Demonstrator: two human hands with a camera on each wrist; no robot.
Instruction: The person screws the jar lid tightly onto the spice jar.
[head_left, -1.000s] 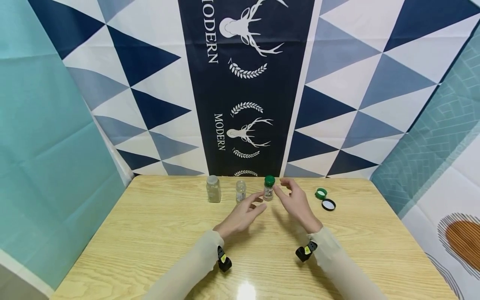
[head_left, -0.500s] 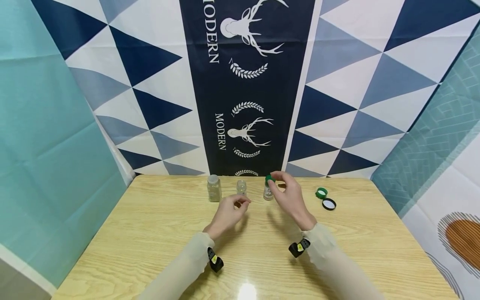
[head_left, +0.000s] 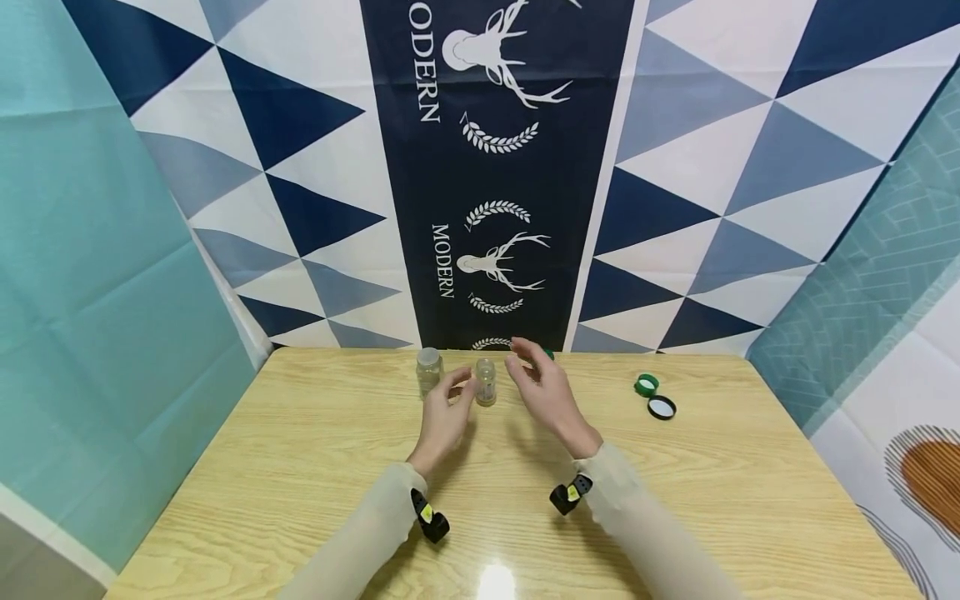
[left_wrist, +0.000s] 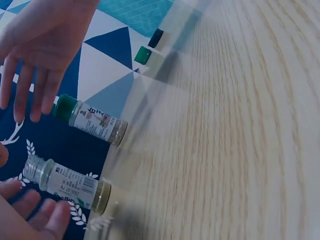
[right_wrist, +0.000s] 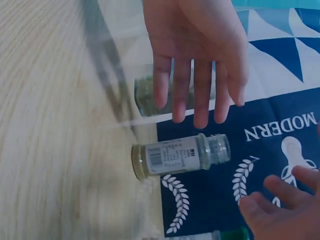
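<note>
A small clear glass spice bottle (head_left: 486,385) stands uncapped near the back of the table, between my two hands. Pale contents and a printed label show on it in the right wrist view. My left hand (head_left: 444,417) is just left of this bottle, fingers loosely bent and holding nothing. On the bottle's other side, my right hand (head_left: 546,392) is held with parted fingers, also holding nothing. Behind it, a green-capped spice bottle (left_wrist: 95,121) is mostly hidden in the head view. A larger glass jar (head_left: 429,369) stands partly behind my left hand.
A green cap (head_left: 647,385) and a black ring-shaped lid (head_left: 662,407) lie at the right of the wooden table (head_left: 315,483). Patterned cloth (head_left: 495,175) hangs directly behind the bottles.
My right hand has left the green-capped bottle and moved left toward the uncapped one. My left hand has moved left, from in front of the uncapped bottle to its left side.
</note>
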